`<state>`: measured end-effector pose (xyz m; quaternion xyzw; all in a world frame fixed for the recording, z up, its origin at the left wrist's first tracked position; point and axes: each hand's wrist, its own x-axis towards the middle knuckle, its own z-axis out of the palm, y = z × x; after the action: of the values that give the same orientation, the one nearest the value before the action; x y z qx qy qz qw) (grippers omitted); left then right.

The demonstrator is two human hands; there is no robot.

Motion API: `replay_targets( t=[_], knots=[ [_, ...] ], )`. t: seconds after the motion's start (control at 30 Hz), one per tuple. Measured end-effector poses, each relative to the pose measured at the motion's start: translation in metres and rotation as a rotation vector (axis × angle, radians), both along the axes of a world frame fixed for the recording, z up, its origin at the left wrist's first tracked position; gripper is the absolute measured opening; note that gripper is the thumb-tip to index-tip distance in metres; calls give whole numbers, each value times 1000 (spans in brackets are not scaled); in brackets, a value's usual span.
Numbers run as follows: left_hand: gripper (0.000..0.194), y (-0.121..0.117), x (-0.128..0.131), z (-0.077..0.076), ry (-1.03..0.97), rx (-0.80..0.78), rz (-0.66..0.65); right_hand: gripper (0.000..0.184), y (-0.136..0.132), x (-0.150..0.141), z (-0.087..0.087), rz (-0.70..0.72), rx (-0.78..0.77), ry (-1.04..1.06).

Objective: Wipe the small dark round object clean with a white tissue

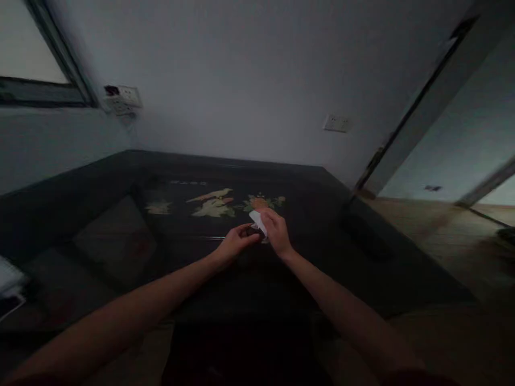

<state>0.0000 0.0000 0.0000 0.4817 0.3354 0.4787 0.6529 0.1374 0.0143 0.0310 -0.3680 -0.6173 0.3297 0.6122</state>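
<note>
White paper (256, 219) pinched in the right hand (277, 230), fingers bent over its upper side. Close beside, the left hand (234, 241), fingers curled narrow around a small dark thing (252, 231), too dim and blurred to name. Paper and dark thing overlapping in view, between the two hands; impossible to tell how much of one presses on the other. Both above the middle of the table (314, 225), on the near side of an orange flower print (259, 203). Bare forearms slanting in from the lower left and lower right.

Farther left on the dark, glossy top, a larger pale print (213, 203), then a smaller one near the edge of grey patches, faintly marked with red. At the far left, something white (8, 277), cut off by the border.

Behind the table, a plain pale wall (233, 80), with one socket (337, 123) to the right and another (129, 95) to the left, near a window frame (66, 48). Off to the right, brown floor (410, 220), dimly lit.
</note>
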Motion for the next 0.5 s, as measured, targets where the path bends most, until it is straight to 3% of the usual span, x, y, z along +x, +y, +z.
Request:
replay_targets(
  t=[0.23,0.3,0.4,0.5],
  knots=[
    [63,-2,-4,4,-17,27,-52,40,12,0,-13,313,-422,345],
    [64,-2,-5,5,-18,30,-76,41,12,-1,-12,367,-478,385],
    [66,-2,-5,6,-18,43,-88,42,7,-1,-9,312,-395,339],
    [63,-1,-4,4,-6,61,-75,38,-2,1,-5,117,-125,127]
  ],
)
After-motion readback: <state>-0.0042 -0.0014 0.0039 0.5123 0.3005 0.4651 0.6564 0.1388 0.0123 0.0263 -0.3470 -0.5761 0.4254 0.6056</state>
